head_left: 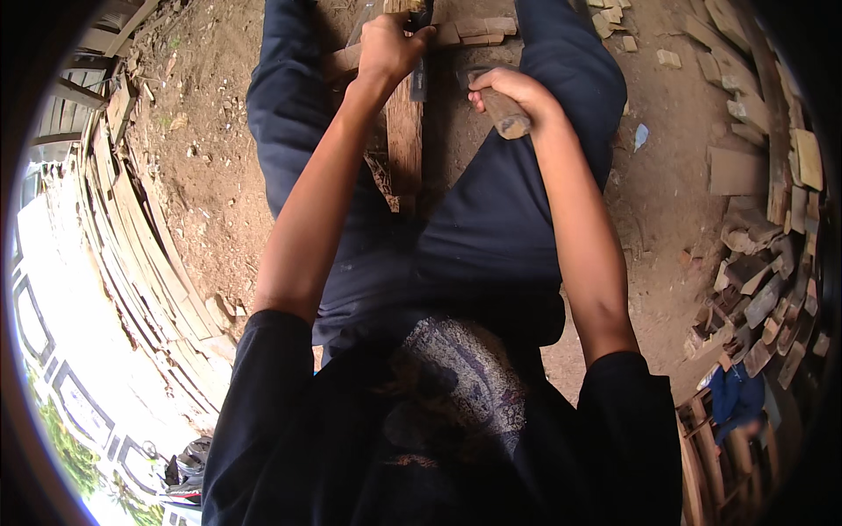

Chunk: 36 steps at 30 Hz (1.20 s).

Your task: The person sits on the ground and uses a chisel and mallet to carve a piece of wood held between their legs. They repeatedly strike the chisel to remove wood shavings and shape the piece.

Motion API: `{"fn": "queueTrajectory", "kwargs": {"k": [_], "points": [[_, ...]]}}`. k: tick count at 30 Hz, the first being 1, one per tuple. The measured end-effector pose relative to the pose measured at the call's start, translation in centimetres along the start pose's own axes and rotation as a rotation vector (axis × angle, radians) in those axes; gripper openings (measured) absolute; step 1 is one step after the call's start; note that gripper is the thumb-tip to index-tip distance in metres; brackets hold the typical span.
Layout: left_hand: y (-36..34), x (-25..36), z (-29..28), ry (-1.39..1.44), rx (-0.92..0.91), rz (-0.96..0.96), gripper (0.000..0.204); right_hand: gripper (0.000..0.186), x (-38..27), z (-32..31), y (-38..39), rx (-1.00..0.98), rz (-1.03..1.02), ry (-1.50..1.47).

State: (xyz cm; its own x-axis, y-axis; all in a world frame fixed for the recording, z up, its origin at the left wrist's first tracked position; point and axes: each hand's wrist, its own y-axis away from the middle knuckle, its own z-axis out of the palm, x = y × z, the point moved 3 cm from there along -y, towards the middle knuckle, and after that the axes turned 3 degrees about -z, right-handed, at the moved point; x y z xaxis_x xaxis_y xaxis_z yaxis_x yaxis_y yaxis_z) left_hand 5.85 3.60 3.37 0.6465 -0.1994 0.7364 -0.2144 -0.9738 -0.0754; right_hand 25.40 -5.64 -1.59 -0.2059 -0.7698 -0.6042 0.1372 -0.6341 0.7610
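Filling the right grip (516, 88) is a handle (503, 114); it juts bodyward.

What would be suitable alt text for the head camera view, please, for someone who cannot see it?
A person's right hand grips a thick wooden handle, while the left hand is over a wooden beam between the person's dark-trousered legs. Brown earth lies around, with a jumble of wood pieces along the right side.
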Motion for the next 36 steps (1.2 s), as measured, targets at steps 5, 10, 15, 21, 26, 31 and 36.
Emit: {"fn": "queueTrajectory", "kwargs": {"k": [5, 10, 15, 21, 26, 31, 36], "points": [[0.3, -1.5, 1.3, 0.012, -0.034, -0.048, 0.036, 0.014, -6.9, 2.2, 4.9, -0.057, -0.236, 0.231], [-0.4, -0.3, 0.9, 0.062, -0.116, -0.079, 0.029, 0.009, -15.2, 3.2, 8.5, 0.080, -0.400, 0.386], [-0.5, -0.6, 1.1, 0.087, -0.102, -0.125, 0.029, 0.008, -19.4, 5.8, 12.5, 0.109, -0.584, 0.547], [-0.4, -0.7, 0.9, 0.084, -0.100, -0.133, 0.024, 0.010, -20.1, 8.3, 11.9, 0.181, -0.391, 0.664], [-0.6, 0.6, 1.3, 0.080, -0.128, -0.105, 0.022, 0.010, -19.5, 7.9, 11.9, 0.106, -0.409, 0.767], [-0.2, -1.0, 1.8, 0.025, -0.062, -0.042, 0.020, 0.012, -20.6, 7.4, 11.5, -0.032, -0.351, 0.944], [-0.5, -0.4, 2.2, 0.050, -0.086, -0.059, 0.020, 0.016, -21.9, 6.1, 10.1, 0.057, -0.469, 0.876]]}}
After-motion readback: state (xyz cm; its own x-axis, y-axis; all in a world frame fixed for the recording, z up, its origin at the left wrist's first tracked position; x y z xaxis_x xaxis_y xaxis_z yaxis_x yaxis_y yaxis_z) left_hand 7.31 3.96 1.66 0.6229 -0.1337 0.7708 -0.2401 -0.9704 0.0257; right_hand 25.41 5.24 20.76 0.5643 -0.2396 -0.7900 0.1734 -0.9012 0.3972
